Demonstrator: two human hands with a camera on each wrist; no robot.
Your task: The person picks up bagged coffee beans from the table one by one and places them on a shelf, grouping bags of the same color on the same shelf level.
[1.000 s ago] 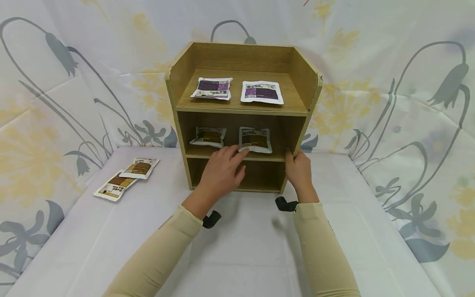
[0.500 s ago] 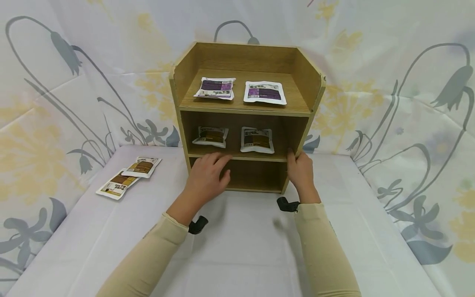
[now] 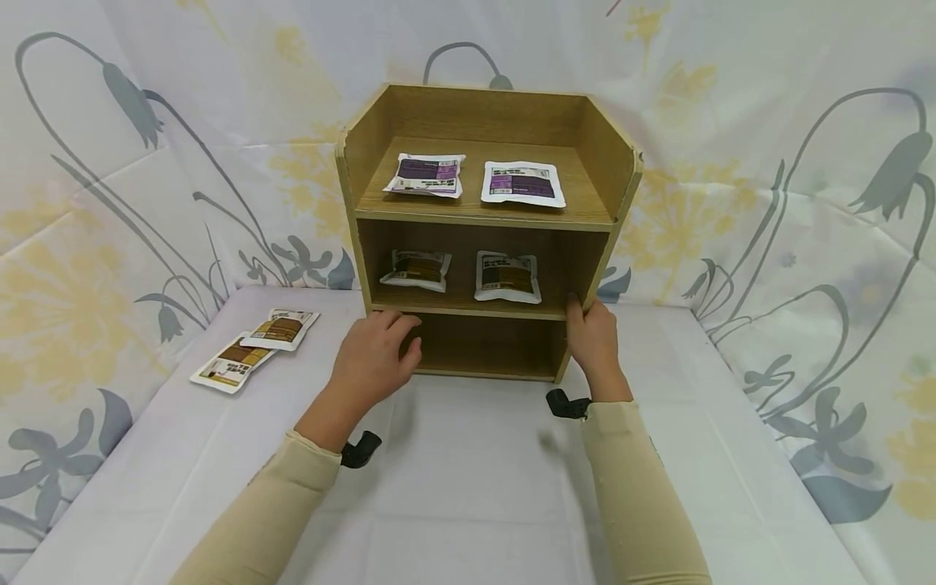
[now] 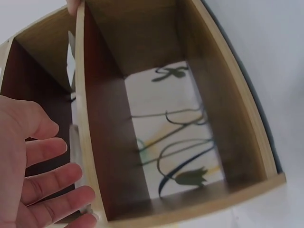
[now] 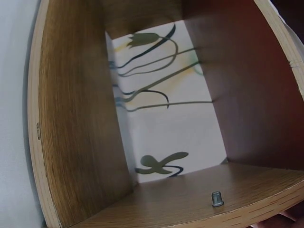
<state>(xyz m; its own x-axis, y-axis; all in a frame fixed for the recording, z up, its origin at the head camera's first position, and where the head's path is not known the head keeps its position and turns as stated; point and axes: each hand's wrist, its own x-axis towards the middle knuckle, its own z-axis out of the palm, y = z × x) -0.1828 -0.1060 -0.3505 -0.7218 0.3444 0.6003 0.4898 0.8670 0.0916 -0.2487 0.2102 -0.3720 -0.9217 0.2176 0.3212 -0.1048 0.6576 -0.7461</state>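
A wooden shelf unit [image 3: 483,312] stands on the table, with several flat pouches on its upper two levels. My left hand [image 3: 364,357] is at the front left of the unit, fingers loosely bent and holding nothing. In the left wrist view the same hand [image 4: 33,166] spreads beside the board edge; whether it touches cannot be told. My right hand [image 3: 594,337] grips the unit's right side panel. Purple-labelled pouches [image 3: 522,184] lie on top, and brown-labelled pouches [image 3: 508,276] on the middle level. The bottom compartment [image 5: 166,118] shows bare walls in the right wrist view.
On the table left of the unit, one brown-labelled pouch [image 3: 281,329] overlaps a yellow-brown pouch [image 3: 231,366]. A flowered cloth [image 3: 731,162] hangs behind and at both sides. A small metal peg [image 5: 217,198] sticks out inside the side panel.
My left hand has moved left and down, away from the right-hand pouch on the middle level to the unit's left front. My right hand stays on the side panel.
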